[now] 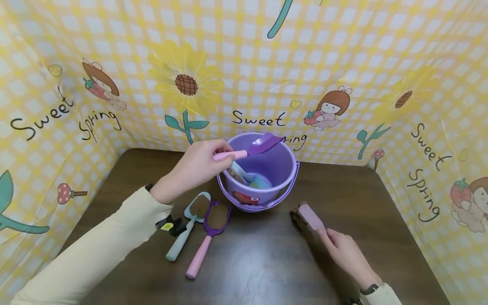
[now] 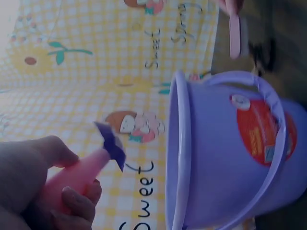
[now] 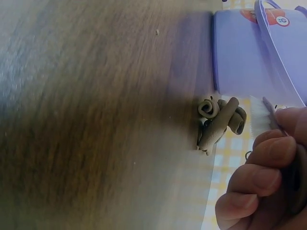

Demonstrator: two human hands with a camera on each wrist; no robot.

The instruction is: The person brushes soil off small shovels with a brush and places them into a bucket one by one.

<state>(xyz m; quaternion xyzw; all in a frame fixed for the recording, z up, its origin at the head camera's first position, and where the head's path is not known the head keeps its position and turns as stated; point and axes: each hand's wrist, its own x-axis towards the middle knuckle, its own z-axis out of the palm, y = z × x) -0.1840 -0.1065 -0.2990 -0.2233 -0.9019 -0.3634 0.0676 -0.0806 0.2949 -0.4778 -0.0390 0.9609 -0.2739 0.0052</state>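
My left hand grips the pink handle of a toy shovel with a purple blade. The blade is held over the mouth of a purple bucket, pointing to the right. Inside the bucket are light blue and greenish pieces, partly hidden by the hand and wall. On the right, my right hand holds a small pink brush by its handle. Its pale bristles face a little clump of brown curled pieces on the table, close to the bucket.
Two long-handled toy tools lie left of the bucket: a light blue one and a purple one with a pink handle. Both heads have brown centres. A yellow checked cloth walls in the dark wooden table behind and at the sides.
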